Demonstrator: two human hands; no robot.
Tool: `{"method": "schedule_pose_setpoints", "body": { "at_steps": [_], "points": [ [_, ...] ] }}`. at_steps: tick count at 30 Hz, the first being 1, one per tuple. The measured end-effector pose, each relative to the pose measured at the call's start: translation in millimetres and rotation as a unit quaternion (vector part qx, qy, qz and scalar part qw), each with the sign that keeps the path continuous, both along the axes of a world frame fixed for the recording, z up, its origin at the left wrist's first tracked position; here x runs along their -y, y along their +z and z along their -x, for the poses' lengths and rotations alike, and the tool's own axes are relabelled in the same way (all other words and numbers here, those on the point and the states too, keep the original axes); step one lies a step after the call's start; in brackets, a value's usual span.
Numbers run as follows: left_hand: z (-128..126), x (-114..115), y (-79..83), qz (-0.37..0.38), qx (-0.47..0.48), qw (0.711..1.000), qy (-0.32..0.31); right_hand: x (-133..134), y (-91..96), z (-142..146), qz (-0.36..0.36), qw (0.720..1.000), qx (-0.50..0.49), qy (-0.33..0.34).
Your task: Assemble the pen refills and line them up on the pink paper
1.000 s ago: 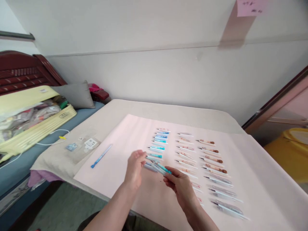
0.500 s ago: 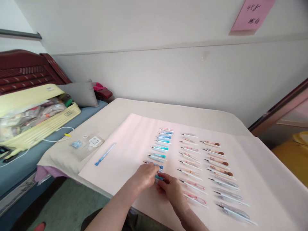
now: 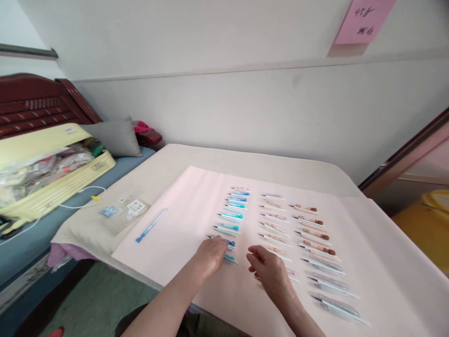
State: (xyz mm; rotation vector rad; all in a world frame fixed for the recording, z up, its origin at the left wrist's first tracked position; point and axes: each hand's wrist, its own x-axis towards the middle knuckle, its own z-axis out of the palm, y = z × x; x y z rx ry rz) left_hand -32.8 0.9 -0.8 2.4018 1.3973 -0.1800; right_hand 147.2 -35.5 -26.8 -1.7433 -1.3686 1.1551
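Observation:
Three columns of pens lie on a pale pink sheet (image 3: 182, 206): blue pens (image 3: 231, 216) on the left, pink-patterned pens (image 3: 273, 228) in the middle, brown and grey pens (image 3: 315, 234) on the right. My left hand (image 3: 211, 256) rests palm down at the near end of the blue column, fingers curled over the nearest teal pen (image 3: 229, 257). My right hand (image 3: 269, 272) hovers beside it over the near pink-patterned pens, fingers loosely apart and holding nothing.
A single blue pen (image 3: 150, 226) lies apart at the left of the sheet. Small clear packets (image 3: 122, 208) sit near the table's left corner. A yellow open case (image 3: 52, 173), a grey pillow (image 3: 114, 135) and a white cable lie on the bed at left. A pink note (image 3: 363, 21) hangs on the wall.
One second ago both hands held a teal pen above the sheet. They lowered it to the near end of the blue column, and my right hand has now let go and moved right.

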Motion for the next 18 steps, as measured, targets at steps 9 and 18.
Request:
{"method": "schedule_pose_setpoints", "body": {
  "at_steps": [9,18],
  "points": [
    [52,-37,10.2,-0.012,-0.026,0.98,0.196,9,1.9,13,-0.051,0.976,0.181,0.109],
    [170,-59,6.2,-0.05,-0.063,0.876,0.476,13,-2.3,13,-0.075,0.959,0.238,0.134]
  ]
}}
